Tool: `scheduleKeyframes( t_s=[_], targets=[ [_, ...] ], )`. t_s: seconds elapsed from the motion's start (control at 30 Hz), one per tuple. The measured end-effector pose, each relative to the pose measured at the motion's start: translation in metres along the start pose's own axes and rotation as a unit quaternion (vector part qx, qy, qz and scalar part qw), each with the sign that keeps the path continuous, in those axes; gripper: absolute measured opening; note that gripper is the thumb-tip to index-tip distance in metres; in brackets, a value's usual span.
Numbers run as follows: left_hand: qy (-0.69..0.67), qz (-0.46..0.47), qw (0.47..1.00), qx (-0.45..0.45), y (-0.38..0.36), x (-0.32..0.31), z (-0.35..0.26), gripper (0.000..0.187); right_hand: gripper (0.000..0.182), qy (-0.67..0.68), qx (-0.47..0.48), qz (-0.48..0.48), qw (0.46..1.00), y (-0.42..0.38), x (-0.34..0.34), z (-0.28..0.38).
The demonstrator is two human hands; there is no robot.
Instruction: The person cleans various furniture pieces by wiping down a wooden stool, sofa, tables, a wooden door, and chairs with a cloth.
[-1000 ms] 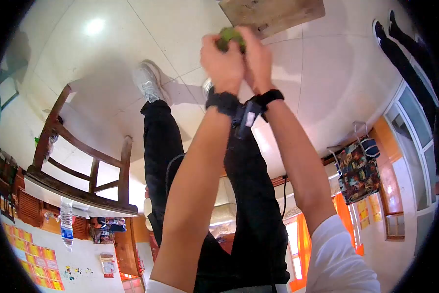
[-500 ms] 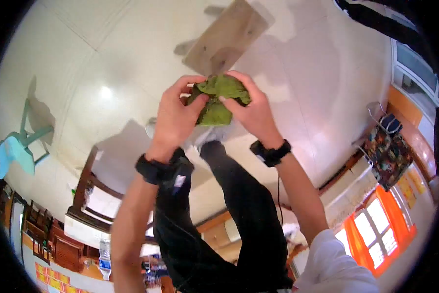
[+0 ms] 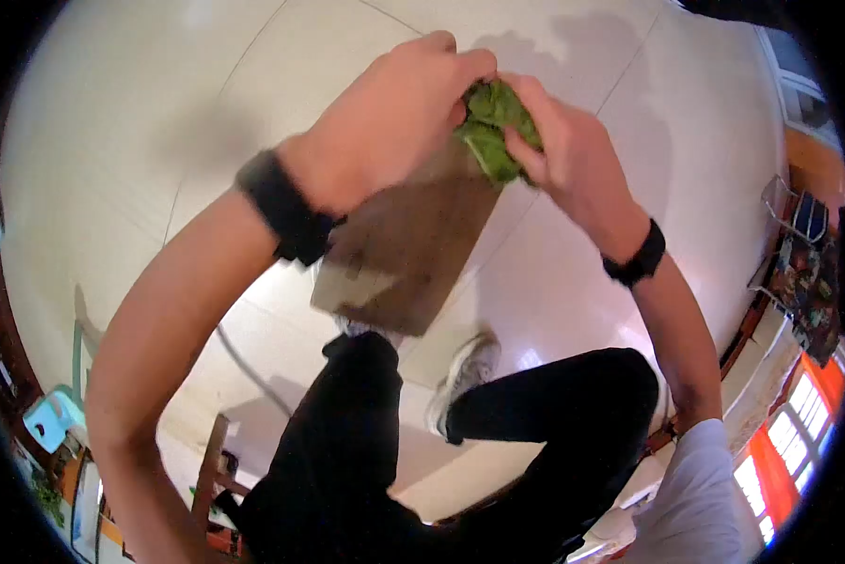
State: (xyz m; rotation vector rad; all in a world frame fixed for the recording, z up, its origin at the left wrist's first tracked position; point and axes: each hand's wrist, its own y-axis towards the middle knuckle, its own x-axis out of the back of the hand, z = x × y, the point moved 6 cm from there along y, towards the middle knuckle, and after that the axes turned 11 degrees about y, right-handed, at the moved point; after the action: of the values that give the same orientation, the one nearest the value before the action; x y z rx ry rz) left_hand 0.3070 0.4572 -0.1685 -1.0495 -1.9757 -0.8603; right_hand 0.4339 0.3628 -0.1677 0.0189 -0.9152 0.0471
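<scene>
Both hands are raised at the top of the view, over the floor beyond a low wooden bench. A crumpled green bundle (image 3: 498,132), with folded layers and a pale edge, is between them; whether it is cloth or leaf, I cannot tell. My left hand (image 3: 399,108) pinches its upper left side, thumb and fingers bent together. On its right side, my right hand (image 3: 573,150) has the fingers behind it and the thumb pressed on the front. Black bands circle both wrists. Below the hands stands the wooden bench (image 3: 394,254), partly covered by my left hand and forearm.
My shoes (image 3: 465,376) and black-trousered legs are close to the bench on the pale tiled floor (image 3: 573,301). A light blue plastic stool (image 3: 54,418) stands far left. At the right are a chair with patterned cloth (image 3: 808,282) and an orange curtain (image 3: 770,475).
Both hands have moved up and away with the green bundle, which is now turned and more bunched. The bench now lies nearer my legs, and one leg has bent outward to the right.
</scene>
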Motion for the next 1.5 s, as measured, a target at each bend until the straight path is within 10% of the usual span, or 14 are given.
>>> scheduleKeyframes(
  t_s=[0.57,0.73,1.07,1.27,1.5],
  targets=[
    [0.078,0.148,0.985,-0.026,-0.121,-0.004,-0.053,0.041,0.039,-0.029,0.047,0.193,0.980,-0.074,-0.046,0.062],
    [0.016,-0.127,0.986,0.103,-0.020,0.029,0.020,0.025,0.031,-0.034,0.056,-0.005,0.998,0.046,0.032,0.006],
    [-0.153,-0.005,0.940,0.305,-0.026,-0.017,0.052,0.034,0.036,0.251,-0.045,0.131,0.958,0.086,-0.017,-0.025],
    [0.026,-0.127,0.983,0.127,0.007,-0.018,0.022,0.029,0.032,0.273,-0.074,-0.003,0.959,0.025,0.000,-0.049],
    [0.076,0.010,0.995,-0.064,0.030,-0.070,-0.066,0.016,0.029,0.383,-0.317,-0.246,0.832,-0.110,-0.018,-0.064]
  ],
)
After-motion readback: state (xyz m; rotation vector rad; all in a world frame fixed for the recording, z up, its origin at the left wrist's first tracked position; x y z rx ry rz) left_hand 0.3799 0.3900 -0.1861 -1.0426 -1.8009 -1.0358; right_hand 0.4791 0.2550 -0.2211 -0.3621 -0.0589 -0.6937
